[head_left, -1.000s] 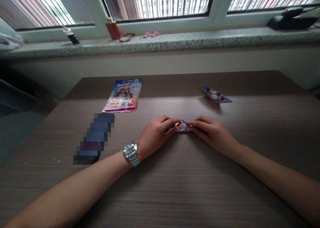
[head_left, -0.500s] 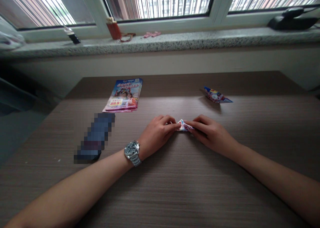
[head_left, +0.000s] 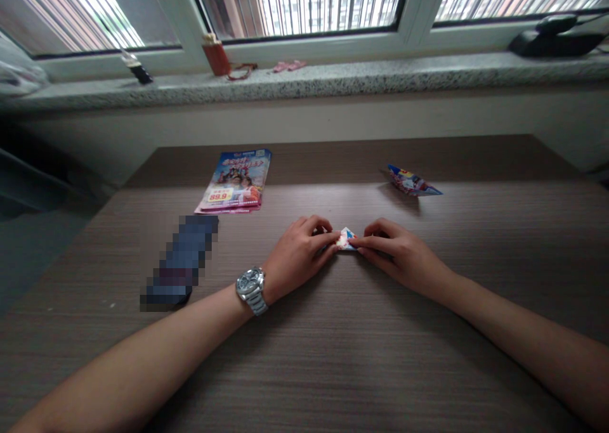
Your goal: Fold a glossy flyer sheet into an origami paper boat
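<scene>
A small folded piece of printed paper [head_left: 346, 238], white with blue and red, lies between my two hands on the table. My left hand [head_left: 307, 246], with a silver watch [head_left: 251, 287] at its wrist, pinches the paper's left side, and the fingers cover that end. On the other side, my right hand [head_left: 396, 248] has its thumb and forefinger closed on the right corner. A larger folded paper shape [head_left: 413, 182] with pointed ends rests farther back to the right, apart from both hands.
A stack of printed flyers [head_left: 238, 179] lies at the back left of the brown table [head_left: 304, 357]. Nearer me is a blurred-out dark flat object [head_left: 183, 262]. On the stone windowsill [head_left: 380, 78] are a red container [head_left: 216, 56], a dark-based bottle [head_left: 137, 68] and a black device [head_left: 556, 40].
The right side of the small paper has been folded inward, so a blue patch now shows there. My right fingers have shifted slightly; my left hand is almost still.
</scene>
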Available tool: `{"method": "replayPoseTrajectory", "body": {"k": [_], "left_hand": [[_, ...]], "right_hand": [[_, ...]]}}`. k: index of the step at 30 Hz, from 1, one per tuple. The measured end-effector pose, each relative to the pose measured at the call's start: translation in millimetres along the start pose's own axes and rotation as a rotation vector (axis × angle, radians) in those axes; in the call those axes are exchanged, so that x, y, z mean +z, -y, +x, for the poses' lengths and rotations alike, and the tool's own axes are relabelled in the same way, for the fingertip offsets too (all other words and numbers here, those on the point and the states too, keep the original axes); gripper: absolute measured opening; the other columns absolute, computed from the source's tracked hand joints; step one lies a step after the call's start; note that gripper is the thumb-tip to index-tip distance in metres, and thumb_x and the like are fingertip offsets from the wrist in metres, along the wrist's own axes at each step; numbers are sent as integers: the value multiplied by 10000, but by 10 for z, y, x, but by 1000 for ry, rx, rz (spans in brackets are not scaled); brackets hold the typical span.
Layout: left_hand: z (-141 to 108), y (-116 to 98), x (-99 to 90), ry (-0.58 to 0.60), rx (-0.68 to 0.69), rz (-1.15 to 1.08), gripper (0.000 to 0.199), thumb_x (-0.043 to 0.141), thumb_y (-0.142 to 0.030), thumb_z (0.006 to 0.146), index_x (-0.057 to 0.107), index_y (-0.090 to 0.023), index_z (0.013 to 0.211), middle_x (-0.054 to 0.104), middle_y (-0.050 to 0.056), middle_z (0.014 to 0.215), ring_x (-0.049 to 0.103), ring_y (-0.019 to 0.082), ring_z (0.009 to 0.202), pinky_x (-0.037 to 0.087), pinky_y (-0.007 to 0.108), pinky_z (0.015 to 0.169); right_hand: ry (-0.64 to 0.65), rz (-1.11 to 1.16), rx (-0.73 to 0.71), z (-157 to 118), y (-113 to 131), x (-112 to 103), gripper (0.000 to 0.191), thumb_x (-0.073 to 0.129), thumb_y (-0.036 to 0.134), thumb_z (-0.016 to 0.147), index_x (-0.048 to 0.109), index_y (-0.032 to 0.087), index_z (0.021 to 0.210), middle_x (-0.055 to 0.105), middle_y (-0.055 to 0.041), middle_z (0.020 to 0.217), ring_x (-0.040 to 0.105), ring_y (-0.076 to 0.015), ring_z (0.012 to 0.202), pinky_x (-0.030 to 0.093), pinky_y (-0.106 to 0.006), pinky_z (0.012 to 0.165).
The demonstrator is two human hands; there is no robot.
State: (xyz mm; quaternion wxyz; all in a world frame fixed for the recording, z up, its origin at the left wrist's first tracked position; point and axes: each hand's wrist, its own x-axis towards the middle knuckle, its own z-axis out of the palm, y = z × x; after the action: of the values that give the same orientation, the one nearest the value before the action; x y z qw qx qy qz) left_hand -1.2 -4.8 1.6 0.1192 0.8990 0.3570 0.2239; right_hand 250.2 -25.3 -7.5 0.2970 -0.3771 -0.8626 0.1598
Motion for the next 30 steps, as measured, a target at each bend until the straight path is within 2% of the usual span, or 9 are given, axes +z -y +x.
{"method": "replayPoseTrajectory", "body": {"k": [8,15,21,25,30], "left_hand": [[-5,2,19,-4,31,-57,238,579,-291,1007,706,-232,1200,648,86,1176,583,228,1075,503,416,949],[-2,6,24,-8,17,-114,237,606,-299,993,705,-224,1195,647,83,1182,583,225,1080,501,417,968],[-10,-4,8,8,-43,-143,300,641,-290,965,686,-199,1248,623,98,1219,570,236,1132,489,418,1018],[-12,0,-3,24,-32,-185,276,632,-282,971,698,-228,1233,616,91,1234,564,231,1147,483,413,1030],[-4,11,4,18,-24,-229,262,642,-245,963,696,-225,1218,630,87,1234,574,228,1153,477,412,1038]], "right_hand": [[-8,43,116,6,42,13,156,653,270,955,760,223,1059,635,-73,932,616,-194,819,514,-329,701],[-21,41,189,-18,44,43,358,664,330,943,689,198,1275,598,-98,1051,622,-210,877,560,-362,759],[29,79,202,-15,29,33,337,655,302,947,687,213,1270,578,-96,1080,608,-222,953,553,-381,842],[29,127,206,-8,45,17,279,644,315,952,704,237,1212,581,-93,1116,614,-230,998,546,-387,868],[22,126,288,-19,56,21,484,663,354,929,587,233,1391,564,-109,1194,608,-223,948,556,-386,809]]}}
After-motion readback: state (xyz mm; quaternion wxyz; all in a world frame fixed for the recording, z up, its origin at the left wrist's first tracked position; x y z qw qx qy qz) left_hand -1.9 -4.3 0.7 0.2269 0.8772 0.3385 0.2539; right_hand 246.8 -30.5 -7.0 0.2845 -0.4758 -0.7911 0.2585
